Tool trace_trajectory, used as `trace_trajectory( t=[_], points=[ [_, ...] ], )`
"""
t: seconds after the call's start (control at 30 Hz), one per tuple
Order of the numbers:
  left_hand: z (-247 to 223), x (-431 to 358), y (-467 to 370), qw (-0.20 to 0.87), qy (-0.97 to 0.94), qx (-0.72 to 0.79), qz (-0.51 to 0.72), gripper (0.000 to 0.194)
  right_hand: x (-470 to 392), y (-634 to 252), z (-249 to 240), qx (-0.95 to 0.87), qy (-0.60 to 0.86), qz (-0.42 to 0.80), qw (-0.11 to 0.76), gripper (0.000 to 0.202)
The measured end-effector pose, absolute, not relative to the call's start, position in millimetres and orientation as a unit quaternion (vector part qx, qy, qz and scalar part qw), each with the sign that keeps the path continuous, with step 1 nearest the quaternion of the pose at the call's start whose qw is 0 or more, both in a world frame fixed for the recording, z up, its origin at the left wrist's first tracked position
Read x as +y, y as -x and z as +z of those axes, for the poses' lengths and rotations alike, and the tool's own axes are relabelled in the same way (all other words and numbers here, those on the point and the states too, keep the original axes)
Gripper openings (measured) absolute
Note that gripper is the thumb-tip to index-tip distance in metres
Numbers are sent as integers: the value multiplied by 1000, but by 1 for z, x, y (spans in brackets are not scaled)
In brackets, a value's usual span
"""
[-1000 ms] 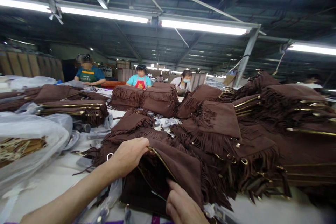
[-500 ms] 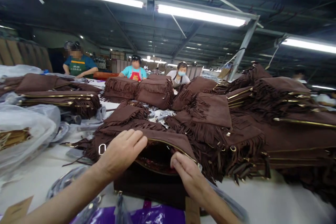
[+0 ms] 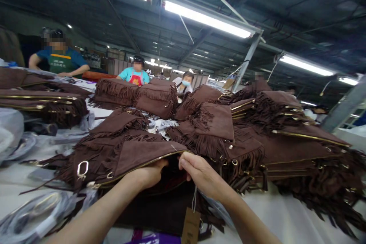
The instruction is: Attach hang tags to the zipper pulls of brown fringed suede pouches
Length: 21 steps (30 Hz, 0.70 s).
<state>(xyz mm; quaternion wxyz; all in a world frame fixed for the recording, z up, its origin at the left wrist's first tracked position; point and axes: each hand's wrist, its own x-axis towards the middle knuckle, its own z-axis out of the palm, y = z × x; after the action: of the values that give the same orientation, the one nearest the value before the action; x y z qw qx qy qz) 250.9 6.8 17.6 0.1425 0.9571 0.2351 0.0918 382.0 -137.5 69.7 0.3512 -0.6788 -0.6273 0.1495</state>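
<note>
Gripping the zippered mouth of a brown fringed bag, the left hand curls its fingers inside the opening; the right hand pinches the string of a cardboard tag; the bag lies on the white surface, just beside stacked fringed bags.

Head-worn view, low, forward across table

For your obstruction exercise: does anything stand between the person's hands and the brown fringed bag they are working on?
Nothing visible: the left hand and right hand already grip the brown fringed bag at its zipped opening.
</note>
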Motion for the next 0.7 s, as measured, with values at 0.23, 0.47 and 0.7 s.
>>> trace_trajectory(
  t=[0.23,0.47,0.7],
  points=[
    [-2,3,-289,161,-949,240,128,46,-132,-383,58,-643,691,87,318,24],
    [-17,3,-303,159,-950,238,124,45,-133,-388,61,-619,700,115,337,24],
    [-27,4,-302,127,-954,223,154,45,-127,-393,56,-607,690,125,374,24]
  ],
)
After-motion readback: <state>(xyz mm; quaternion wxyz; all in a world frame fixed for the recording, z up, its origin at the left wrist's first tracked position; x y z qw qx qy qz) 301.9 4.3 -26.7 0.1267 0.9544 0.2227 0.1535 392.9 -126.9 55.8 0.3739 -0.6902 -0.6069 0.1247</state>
